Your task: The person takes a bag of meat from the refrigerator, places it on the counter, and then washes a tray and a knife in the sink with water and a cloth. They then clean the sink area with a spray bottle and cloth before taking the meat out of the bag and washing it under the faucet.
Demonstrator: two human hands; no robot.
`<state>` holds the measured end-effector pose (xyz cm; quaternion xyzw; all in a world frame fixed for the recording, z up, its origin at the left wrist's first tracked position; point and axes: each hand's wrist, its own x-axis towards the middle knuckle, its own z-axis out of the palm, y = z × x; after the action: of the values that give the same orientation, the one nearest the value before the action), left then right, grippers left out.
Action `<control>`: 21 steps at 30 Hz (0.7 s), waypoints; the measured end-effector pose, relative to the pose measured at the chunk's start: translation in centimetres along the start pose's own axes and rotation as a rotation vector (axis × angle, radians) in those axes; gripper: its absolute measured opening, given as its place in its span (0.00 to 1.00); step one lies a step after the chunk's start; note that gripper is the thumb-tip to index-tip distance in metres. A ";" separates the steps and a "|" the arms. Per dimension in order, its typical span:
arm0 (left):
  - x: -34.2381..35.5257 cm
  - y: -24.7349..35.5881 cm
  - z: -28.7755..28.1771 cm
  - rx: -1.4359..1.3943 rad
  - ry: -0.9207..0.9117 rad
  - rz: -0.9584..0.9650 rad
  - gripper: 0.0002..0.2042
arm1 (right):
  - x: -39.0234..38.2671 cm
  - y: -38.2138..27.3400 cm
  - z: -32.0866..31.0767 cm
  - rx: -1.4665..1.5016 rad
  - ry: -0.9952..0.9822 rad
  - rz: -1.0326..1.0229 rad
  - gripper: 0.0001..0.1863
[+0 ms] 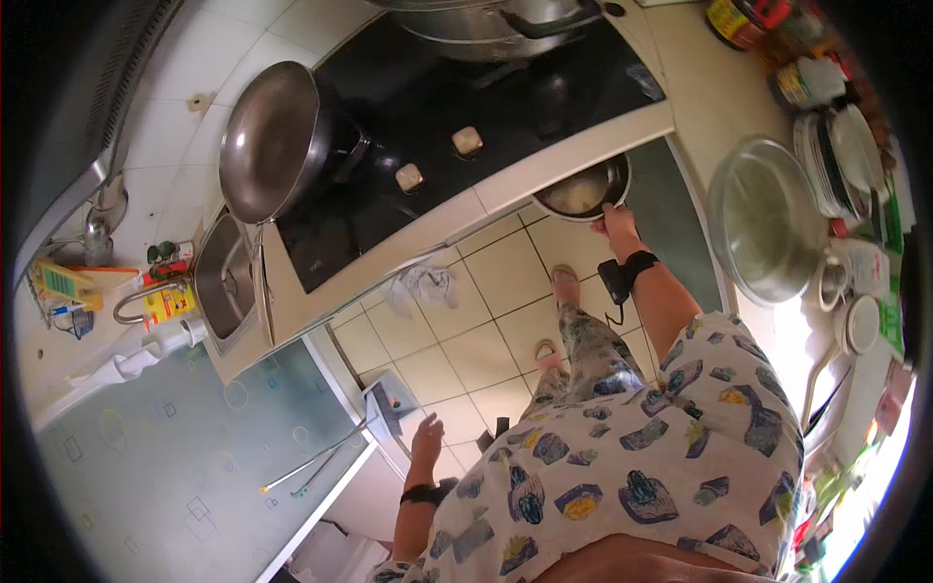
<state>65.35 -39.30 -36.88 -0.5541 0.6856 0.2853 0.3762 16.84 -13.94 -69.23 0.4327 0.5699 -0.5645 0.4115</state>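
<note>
My right hand [614, 223] is closed on the near side of a round steel pot [603, 183] with something pale inside, just below the front edge of the black cooktop [379, 107], which partly hides it. Down at the lower middle, my left hand [427, 437] hangs with its fingers loosely apart and nothing in them, near a grey dustpan [384, 394] with a brush. A wok [267, 136] sits on the cooktop's left burner, and a large steel pot [457, 29] is at the back.
A steel basin [763, 209], stacked plates [818, 160] and jars [743, 21] crowd the right counter. Left are a sink [219, 296], a faucet and a yellow container [167, 309]. A glass-topped surface [146, 466] fills the lower left. A pale bag [423, 284] lies under the counter edge.
</note>
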 end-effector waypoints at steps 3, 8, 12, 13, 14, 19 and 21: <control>-4.8 2.2 1.3 -0.114 0.001 -0.166 0.20 | 3.6 -0.4 0.5 0.121 0.019 -0.017 0.09; -8.0 4.3 4.0 -0.075 -0.121 -0.049 0.14 | 6.9 -1.4 2.6 0.224 0.025 0.002 0.14; -8.6 10.8 1.9 -0.026 -0.129 0.029 0.17 | 5.9 -2.4 3.8 0.374 -0.008 -0.055 0.16; -9.0 12.7 1.2 -0.004 -0.112 -0.065 0.18 | 6.3 -2.3 3.9 0.392 -0.016 -0.057 0.16; -8.7 11.7 1.5 0.009 -0.059 -0.016 0.18 | 6.7 -2.3 3.8 0.410 -0.029 -0.059 0.16; -7.2 12.3 -0.5 -0.017 -0.068 -0.009 0.18 | 8.7 -1.8 3.2 0.434 -0.158 -0.089 0.16; -5.0 12.7 -1.2 0.041 -0.103 -0.018 0.18 | 9.3 -1.5 2.5 0.353 -0.271 -0.109 0.17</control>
<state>53.23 -34.74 -32.38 -0.5369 0.6662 0.2958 0.4247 12.65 -16.13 -77.71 0.3869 0.4244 -0.7297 0.3712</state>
